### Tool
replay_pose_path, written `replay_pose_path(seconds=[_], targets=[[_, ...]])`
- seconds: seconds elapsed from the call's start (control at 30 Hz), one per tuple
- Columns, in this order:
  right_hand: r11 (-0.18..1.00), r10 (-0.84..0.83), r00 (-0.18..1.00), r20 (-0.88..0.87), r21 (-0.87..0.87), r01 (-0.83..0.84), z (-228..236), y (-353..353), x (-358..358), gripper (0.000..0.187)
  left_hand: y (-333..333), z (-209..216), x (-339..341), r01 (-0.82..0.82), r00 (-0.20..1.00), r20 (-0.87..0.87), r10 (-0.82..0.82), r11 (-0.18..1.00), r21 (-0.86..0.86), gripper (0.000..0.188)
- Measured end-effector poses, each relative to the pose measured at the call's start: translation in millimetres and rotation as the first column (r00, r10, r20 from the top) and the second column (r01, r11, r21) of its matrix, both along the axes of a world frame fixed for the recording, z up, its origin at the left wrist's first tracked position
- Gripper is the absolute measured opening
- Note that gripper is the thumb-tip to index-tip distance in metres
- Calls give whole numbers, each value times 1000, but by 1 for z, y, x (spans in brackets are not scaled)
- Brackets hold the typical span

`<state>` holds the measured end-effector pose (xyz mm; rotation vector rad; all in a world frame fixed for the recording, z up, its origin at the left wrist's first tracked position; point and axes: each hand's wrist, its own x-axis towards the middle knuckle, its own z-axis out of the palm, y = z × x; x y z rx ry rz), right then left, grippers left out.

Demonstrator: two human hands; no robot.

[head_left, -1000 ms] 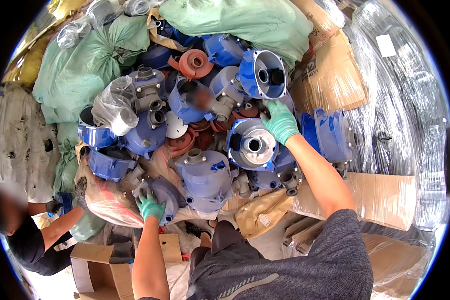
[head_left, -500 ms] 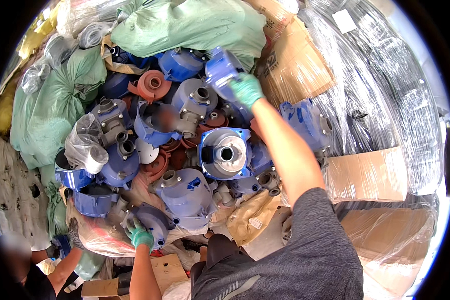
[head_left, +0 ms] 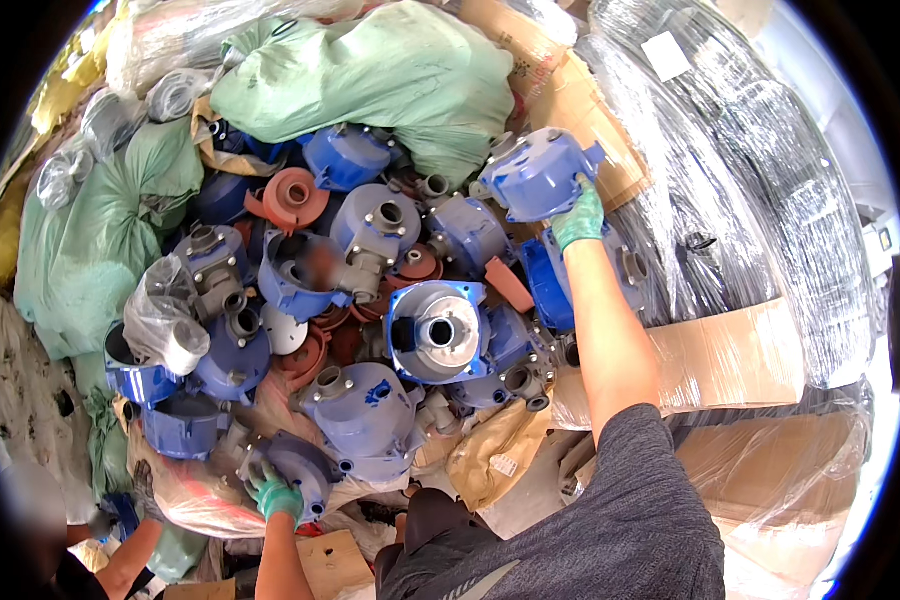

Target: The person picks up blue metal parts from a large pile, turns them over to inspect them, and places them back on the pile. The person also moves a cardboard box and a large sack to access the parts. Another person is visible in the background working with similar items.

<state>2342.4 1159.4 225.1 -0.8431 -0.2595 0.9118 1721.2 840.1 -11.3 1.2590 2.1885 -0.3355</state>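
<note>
One blue casing point(head_left: 542, 178) in right hand point(head_left: 578, 215), at upper right edge of the heap, next to a cardboard sheet point(head_left: 592, 122). Right grip closed on the casing's near right edge, fingers partly hidden. Can't tell if resting on anything or held clear. Just below, partly behind the wrist: another casing point(head_left: 548, 288).

Left hand point(head_left: 274, 494) on a dull blue casing point(head_left: 303, 468), lower left front of the heap, fingers slightly spread over its edge. Can't tell how firmly closed the left grip is. Green gloves on both.

Between the hands: square-rimmed casing point(head_left: 466, 340), pale inside facing up; big round-topped casing point(head_left: 365, 415) beside it, toward the body; red cap point(head_left: 295, 216) and white disc point(head_left: 284, 330) farther back and left. Bagged part point(head_left: 160, 315) on the left side.

Farther out: big green sack point(head_left: 370, 80) behind, film-wrapped stack point(head_left: 720, 170) far right, tan sack point(head_left: 495, 445) in front. Lower left: co-worker's dark-gloved hand point(head_left: 144, 490), apart from the left one.
</note>
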Motion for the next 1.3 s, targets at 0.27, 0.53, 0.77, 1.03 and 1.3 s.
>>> replay_pose_path(seconds=[0.27,0.53,0.77,1.03,1.3], targets=[[997,71,997,-28,30,-70,-4,-38,-18,43,-2,-11,-4,29,1000,-11,-29,999,17,107],[958,269,963,22,100,-270,-5,-95,-52,53,-1,4,2,22,999,40,-22,1000,-6,109],[848,524,852,10,92,-522,34,-191,-142,60,61,135,17,-87,927,290,-237,616,783,50],[737,671,735,103,23,-676,17,-301,-233,62,35,351,150,444,549,-276,-789,-5,896,44],[665,736,671,93,89,-742,22,-366,-221,80,-50,328,154,250,484,-292,-825,-189,950,32]])
